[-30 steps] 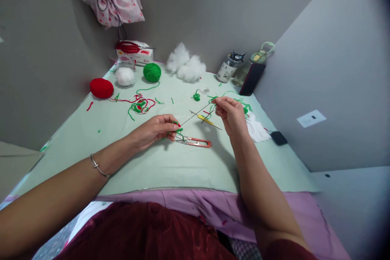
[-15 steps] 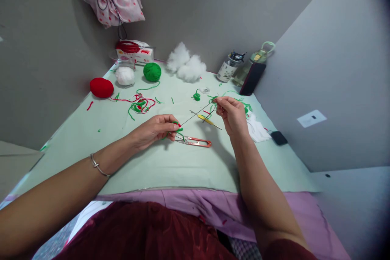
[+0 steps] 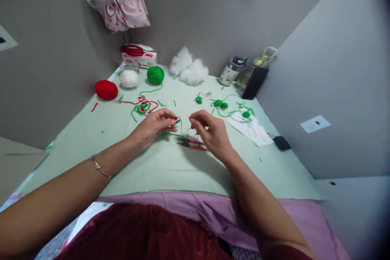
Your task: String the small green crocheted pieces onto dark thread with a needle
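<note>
My left hand (image 3: 157,125) is closed, pinching a small crocheted piece (image 3: 174,119) in red and green yarn between thumb and fingertips. A green yarn tail trails below it. Dark thread (image 3: 182,128) leaves the piece and hangs slack in a loop towards my right hand (image 3: 210,132). That hand's thumb and index finger are pressed together; what sits between the tips is too small to make out. Under the thread and partly behind my right hand lie orange-handled thread snips (image 3: 190,143), blades pointing left.
Red (image 3: 106,89), white (image 3: 129,79) and green (image 3: 155,75) yarn balls stand at the back left. White stuffing (image 3: 189,67) lies at the back. Small green pieces (image 3: 219,104) and a white cloth (image 3: 251,128) are on the right, near a phone (image 3: 255,83) and pen holder (image 3: 229,74).
My right hand has come left and down, closer to my left hand. The dark thread, taut before, now hangs loose. The yellow crochet hook is now hidden, and the view has shifted slightly.
</note>
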Demonstrator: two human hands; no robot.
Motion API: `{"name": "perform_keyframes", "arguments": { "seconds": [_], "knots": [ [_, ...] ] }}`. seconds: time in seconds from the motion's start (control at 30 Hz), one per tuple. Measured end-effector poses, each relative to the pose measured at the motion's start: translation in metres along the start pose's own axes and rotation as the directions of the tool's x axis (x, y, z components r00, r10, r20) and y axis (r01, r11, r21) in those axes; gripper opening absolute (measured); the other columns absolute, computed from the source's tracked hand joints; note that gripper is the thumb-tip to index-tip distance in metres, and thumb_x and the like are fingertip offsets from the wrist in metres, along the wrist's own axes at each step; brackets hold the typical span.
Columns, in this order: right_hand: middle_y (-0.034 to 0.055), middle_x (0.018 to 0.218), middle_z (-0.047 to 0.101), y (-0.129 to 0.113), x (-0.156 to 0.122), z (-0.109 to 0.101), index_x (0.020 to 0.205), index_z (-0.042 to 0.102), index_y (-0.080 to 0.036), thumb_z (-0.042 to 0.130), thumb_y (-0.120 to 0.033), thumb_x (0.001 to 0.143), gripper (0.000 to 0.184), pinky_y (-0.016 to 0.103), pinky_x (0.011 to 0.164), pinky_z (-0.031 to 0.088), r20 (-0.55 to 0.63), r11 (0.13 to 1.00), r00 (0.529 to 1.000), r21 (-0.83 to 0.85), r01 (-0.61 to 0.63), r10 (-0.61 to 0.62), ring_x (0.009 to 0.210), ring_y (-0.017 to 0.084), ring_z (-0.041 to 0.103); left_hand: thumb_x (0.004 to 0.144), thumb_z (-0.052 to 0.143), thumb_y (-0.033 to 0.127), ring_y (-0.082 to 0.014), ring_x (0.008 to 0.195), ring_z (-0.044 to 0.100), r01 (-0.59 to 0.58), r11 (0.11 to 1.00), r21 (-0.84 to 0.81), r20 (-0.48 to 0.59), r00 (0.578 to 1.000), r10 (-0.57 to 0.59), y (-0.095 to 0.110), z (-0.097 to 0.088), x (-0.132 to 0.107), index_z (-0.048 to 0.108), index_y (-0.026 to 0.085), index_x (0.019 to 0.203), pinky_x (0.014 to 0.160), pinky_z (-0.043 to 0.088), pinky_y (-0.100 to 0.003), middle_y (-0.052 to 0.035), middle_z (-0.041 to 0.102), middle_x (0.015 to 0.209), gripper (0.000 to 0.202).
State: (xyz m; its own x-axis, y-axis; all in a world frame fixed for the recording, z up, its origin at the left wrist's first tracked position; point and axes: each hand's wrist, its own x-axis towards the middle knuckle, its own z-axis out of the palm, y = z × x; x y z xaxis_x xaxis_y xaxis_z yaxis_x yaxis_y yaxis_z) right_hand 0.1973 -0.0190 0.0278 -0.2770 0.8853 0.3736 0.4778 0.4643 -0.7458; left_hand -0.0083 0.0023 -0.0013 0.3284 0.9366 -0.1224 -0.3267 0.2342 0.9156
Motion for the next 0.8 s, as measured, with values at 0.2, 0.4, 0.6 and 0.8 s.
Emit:
{"name": "perform_keyframes", "arguments": {
  "seconds": [0.2, 0.4, 0.6, 0.8],
  "knots": [
    [0.0014, 0.073, 0.058, -0.005, -0.006, 0.013, 0.085, 0.068, -0.021, 0.055, -0.018, 0.093, 0.016, 0.026, 0.063, 0.037, 0.035, 0.939, 0.989, -0.31, 0.145, -0.141, 0.065, 0.013, 0.052, 0.07, 0.086, 0.03, -0.0105, 0.069, 0.066, -0.031, 0.997, 0.07, -0.015, 0.999, 0.033, -0.002, -0.001, 0.0, 0.065, 0.017, 0.086, 0.076, 0.056, -0.027, 0.0039, 0.063, 0.078, 0.029],
    [0.0002, 0.069, 0.059, -0.003, -0.006, 0.015, 0.081, 0.064, -0.02, 0.052, -0.013, 0.09, 0.016, 0.026, 0.061, 0.034, 0.058, 0.936, 0.99, -0.323, 0.141, -0.13, 0.06, 0.012, 0.049, 0.072, 0.085, 0.031, -0.0106, 0.07, 0.068, -0.045, 0.993, 0.109, -0.014, 0.999, 0.047, -0.006, -0.003, 0.001, 0.064, 0.017, 0.087, 0.076, 0.056, -0.026, 0.0037, 0.064, 0.079, 0.03],
    [0.0004, 0.07, 0.063, -0.003, -0.008, 0.017, 0.081, 0.064, -0.021, 0.053, -0.014, 0.086, 0.014, 0.026, 0.061, 0.035, 0.062, 0.942, 0.995, -0.322, 0.089, -0.073, 0.059, 0.013, 0.05, 0.073, 0.083, 0.033, -0.0111, 0.071, 0.065, -0.094, 0.979, 0.18, -0.013, 0.995, 0.098, -0.007, -0.002, 0.0, 0.064, 0.017, 0.088, 0.074, 0.056, -0.026, 0.0026, 0.063, 0.081, 0.029],
    [-0.0006, 0.063, 0.061, -0.005, -0.007, 0.019, 0.076, 0.063, -0.02, 0.055, -0.014, 0.084, 0.013, 0.026, 0.061, 0.033, 0.078, 0.941, 0.997, -0.34, -0.002, 0.03, 0.056, 0.013, 0.048, 0.075, 0.078, 0.03, -0.0133, 0.072, 0.063, -0.21, 0.9, 0.382, -0.037, 0.969, 0.242, -0.007, 0.007, -0.005, 0.061, 0.018, 0.083, 0.07, 0.052, -0.026, 0.002, 0.061, 0.078, 0.023]
  ]
}}
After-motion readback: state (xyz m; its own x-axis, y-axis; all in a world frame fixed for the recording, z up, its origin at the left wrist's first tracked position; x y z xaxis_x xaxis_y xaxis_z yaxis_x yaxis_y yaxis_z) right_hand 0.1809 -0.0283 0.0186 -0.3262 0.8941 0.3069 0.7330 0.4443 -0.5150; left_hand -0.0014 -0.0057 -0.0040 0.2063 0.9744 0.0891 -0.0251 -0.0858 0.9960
